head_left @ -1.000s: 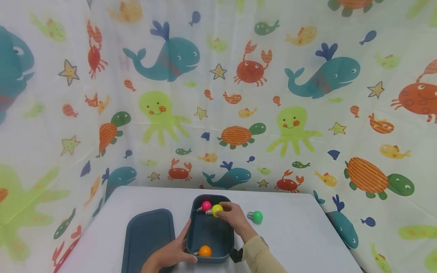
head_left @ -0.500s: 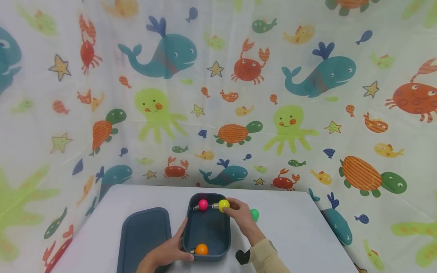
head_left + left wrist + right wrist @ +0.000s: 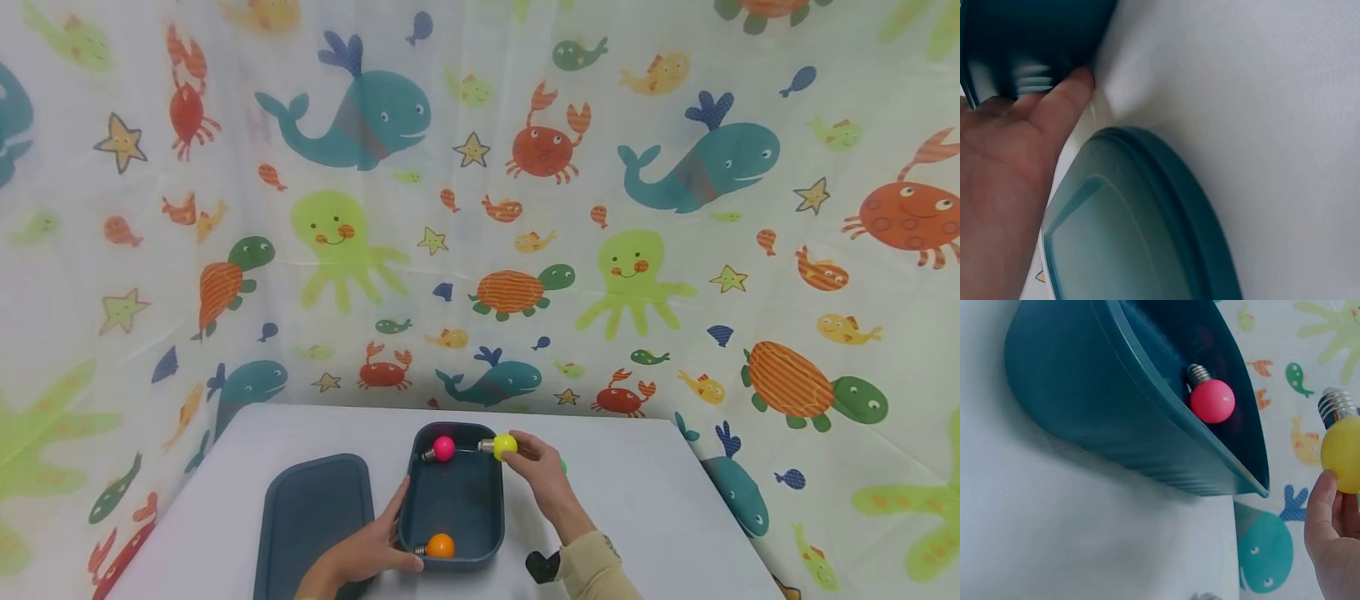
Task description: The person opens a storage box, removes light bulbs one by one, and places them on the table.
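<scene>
A screened-off booth round a white worktop (image 3: 622, 500); whether it stands in a home, a lab or an office cannot be told; a pale fabric curtain (image 3: 468, 179), softly creased, hangs just behind the far edge, turns at the far corners and runs on past the left and right edges, hiding the room; its cartoon print of whales, crabs, octopuses, turtles and starfish suits a bathroom or nursery; the plastic box (image 3: 452, 512) and pink bulb (image 3: 445, 448) would fit a home or lab alike.
</scene>
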Demonstrator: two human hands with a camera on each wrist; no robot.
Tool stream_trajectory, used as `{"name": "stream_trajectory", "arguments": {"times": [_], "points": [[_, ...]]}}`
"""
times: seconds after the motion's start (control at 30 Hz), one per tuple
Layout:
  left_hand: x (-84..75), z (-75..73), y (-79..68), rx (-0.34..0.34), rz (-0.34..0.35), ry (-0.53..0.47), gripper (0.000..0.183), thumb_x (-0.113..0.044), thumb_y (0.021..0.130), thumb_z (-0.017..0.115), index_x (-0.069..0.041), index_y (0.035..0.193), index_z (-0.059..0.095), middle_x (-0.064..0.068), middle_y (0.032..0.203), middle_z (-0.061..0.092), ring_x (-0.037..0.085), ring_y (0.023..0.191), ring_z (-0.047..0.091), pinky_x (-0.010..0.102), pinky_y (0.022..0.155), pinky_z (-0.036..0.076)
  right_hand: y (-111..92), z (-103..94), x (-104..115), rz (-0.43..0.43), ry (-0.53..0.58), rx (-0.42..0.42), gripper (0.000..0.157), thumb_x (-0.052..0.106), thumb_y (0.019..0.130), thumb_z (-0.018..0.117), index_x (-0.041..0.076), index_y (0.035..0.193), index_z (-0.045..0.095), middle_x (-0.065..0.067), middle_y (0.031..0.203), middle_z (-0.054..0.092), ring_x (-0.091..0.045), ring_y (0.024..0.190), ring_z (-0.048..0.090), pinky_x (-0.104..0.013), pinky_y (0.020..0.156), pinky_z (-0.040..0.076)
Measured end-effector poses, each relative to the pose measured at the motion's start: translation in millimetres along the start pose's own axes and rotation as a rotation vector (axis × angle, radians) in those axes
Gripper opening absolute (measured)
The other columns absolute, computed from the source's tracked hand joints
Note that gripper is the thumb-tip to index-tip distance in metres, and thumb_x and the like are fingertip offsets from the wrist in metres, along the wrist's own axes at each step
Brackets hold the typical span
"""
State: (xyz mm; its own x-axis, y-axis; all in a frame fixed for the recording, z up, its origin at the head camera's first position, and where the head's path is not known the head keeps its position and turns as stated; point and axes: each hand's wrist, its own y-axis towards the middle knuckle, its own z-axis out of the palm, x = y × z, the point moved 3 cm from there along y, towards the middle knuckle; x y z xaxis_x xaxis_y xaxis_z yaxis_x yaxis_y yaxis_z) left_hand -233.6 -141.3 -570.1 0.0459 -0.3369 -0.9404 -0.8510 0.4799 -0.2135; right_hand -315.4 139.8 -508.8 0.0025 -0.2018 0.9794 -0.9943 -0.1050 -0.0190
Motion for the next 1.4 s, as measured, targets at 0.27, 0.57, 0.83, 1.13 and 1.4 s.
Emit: {"name": "stream_trajectory", "arguments": {"times": [0.27, 0.57, 0.83, 1.13, 1.4], "points": [[-1.4, -0.4, 0.3, -0.023, -0.002, 0.000, 0.120, -0.034, 0.083, 0.079, -0.016, 0.155, -0.016, 0.029, 0.159, -0.003, 0.049, 0.136, 0.025, 0.071, 0.107, 0.021, -3, -13.3, -10, -0.014, 0.033, -0.045, 0.056, 0.034, 0.089, 0.073, 0.010, 0.137, 0.056, -0.011, 0.134, 0.057, -0.028, 0.122, 0.054, -0.044, 0.103, 0.045], [-1.6, 3.0, -0.5, -0.012, 0.016, -0.047, 0.118, -0.027, 0.085, 0.077, -0.013, 0.155, -0.017, 0.030, 0.159, -0.005, 0.049, 0.137, 0.023, 0.069, 0.108, 0.019, -6, -32.3, -21, 0.015, 0.017, -0.069, 0.056, 0.031, 0.091, 0.071, 0.009, 0.139, 0.053, -0.014, 0.137, 0.055, -0.030, 0.124, 0.053, -0.045, 0.104, 0.044], [16.6, -1.6, 7.8, -0.003, 0.017, -0.001, 0.120, -0.039, 0.083, 0.077, -0.019, 0.155, -0.017, 0.024, 0.161, -0.004, 0.043, 0.137, 0.026, 0.067, 0.108, 0.023, -11, -47.9, -25, 0.026, 0.034, -0.096, 0.055, 0.030, 0.089, 0.073, 0.009, 0.137, 0.055, -0.012, 0.134, 0.056, -0.026, 0.120, 0.054, -0.040, 0.101, 0.048], [5.1, -1.5, 2.9, 0.015, 0.027, 0.007, 0.116, -0.034, 0.088, 0.074, -0.017, 0.154, -0.019, 0.029, 0.159, -0.007, 0.045, 0.136, 0.025, 0.068, 0.107, 0.022, -15, -58.9, -37, 0.060, 0.037, -0.127, 0.056, 0.027, 0.088, 0.074, 0.006, 0.136, 0.055, -0.014, 0.134, 0.057, -0.028, 0.121, 0.054, -0.040, 0.100, 0.048], [-4.6, 1.2, -1.3, 0.017, 0.028, -0.019, 0.115, -0.031, 0.088, 0.074, -0.013, 0.154, -0.019, 0.032, 0.157, -0.006, 0.049, 0.135, 0.023, 0.070, 0.107, 0.019, -17, -65.0, -51, 0.095, -0.012, -0.161, 0.058, 0.024, 0.085, 0.077, 0.002, 0.135, 0.055, -0.017, 0.133, 0.058, -0.031, 0.120, 0.054, -0.043, 0.099, 0.049]]}}
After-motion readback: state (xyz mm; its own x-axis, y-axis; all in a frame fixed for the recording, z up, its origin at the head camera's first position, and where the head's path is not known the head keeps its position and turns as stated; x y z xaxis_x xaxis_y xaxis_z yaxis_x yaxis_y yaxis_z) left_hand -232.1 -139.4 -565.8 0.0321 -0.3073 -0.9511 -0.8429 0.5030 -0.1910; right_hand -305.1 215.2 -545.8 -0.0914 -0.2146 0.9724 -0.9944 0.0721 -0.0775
